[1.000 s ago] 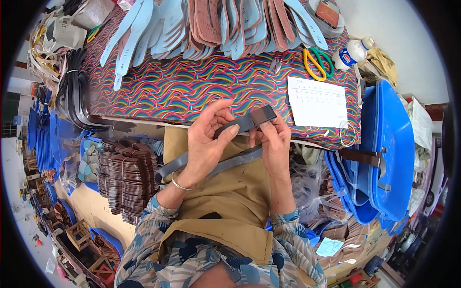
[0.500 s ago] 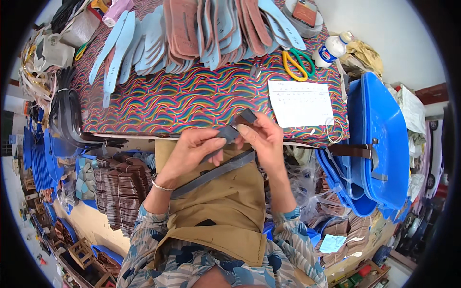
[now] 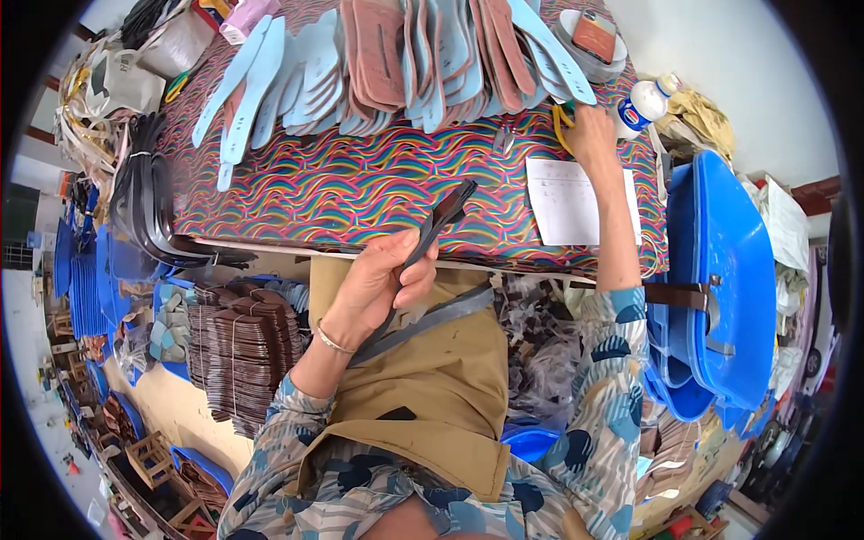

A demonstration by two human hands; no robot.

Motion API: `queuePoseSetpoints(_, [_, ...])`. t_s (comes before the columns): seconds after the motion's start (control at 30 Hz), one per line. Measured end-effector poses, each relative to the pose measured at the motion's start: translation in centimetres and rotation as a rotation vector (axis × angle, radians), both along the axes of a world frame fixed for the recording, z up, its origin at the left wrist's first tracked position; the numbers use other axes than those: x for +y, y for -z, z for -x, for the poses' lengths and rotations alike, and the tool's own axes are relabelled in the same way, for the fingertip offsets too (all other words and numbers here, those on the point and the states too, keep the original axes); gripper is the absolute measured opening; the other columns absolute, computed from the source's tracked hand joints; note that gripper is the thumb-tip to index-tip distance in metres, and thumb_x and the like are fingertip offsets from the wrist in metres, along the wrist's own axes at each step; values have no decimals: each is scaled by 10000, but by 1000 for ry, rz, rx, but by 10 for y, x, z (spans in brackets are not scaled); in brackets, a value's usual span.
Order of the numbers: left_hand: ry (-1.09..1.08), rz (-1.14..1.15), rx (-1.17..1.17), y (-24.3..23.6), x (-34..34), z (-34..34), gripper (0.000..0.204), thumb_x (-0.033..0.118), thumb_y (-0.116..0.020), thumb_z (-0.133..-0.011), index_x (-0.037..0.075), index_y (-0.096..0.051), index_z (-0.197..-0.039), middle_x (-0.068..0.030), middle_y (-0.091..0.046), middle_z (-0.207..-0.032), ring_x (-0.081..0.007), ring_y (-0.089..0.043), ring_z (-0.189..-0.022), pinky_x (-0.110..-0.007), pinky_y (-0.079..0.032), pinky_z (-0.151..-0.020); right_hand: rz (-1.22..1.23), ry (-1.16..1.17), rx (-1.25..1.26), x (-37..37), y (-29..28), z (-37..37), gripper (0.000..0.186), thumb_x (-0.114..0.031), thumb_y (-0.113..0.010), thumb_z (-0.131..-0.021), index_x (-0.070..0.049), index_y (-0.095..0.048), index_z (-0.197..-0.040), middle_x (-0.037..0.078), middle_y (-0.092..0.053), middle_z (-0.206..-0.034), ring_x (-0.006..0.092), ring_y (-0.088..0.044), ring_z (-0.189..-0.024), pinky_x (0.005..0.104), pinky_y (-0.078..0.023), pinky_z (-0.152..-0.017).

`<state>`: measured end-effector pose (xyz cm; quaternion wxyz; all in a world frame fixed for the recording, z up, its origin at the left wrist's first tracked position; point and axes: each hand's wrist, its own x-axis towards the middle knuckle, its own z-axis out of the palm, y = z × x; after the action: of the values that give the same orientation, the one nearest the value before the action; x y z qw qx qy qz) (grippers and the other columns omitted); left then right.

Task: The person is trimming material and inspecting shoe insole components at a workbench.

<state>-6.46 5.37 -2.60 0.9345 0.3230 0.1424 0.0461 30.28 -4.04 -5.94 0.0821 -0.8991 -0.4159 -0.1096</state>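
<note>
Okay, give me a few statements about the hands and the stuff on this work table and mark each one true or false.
1. The left hand holds a dark strap. True.
2. The right hand rests in the lap. False: it reaches out over the table to the yellow-handled scissors.
3. A white sheet of paper lies on the table. True.
4. The table cover is plain white. False: it has multicoloured wavy stripes.
5. Both hands grip the strap. False: only the left.

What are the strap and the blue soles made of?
The strap in the left hand looks like dark faux leather or rubber: thin, bendy, dull sheen. The blue soles look like foam sheet: flat, matte, cleanly cut.
</note>
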Motion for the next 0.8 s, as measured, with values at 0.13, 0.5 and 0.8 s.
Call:
queuePoseSetpoints(0.13, [-4, 125, -40, 4, 2, 3, 315, 324, -499, -1004, 17, -564, -976, 45, -401, -595, -74, -376, -454, -230, -274, -433, -131, 19, 37, -6, -8, 11, 249, -28, -658, -737, 44, -644, -975, 366, -567, -1010, 467, -630, -823, 513, -530, -712])
queuePoseSetpoints(0.5, [-110, -28, 51, -5, 6, 9, 276, 293, -503, -1008, 27, -573, -993, 18, -495, -650, -73, -428, -492, -215, -327, -454, -89, 78, 115, -83, -97, 126, 499, 38, -591, -734, -39, -573, -1227, 224, -619, -916, 392, -607, -853, 435, -480, -757])
queuePoseSetpoints(0.8, [-280, -405, 152, -13, 4, 15, 202, 160, -604, -956, 8, -646, -1082, 13, -570, -689, -44, -503, -586, -195, -383, -490, -735, -102, 1578, -129, -36, 242, 864, -443, -880, -615, -9, -498, -1258, -25, -500, -779, 58, -491, -659, 182, -370, -548])
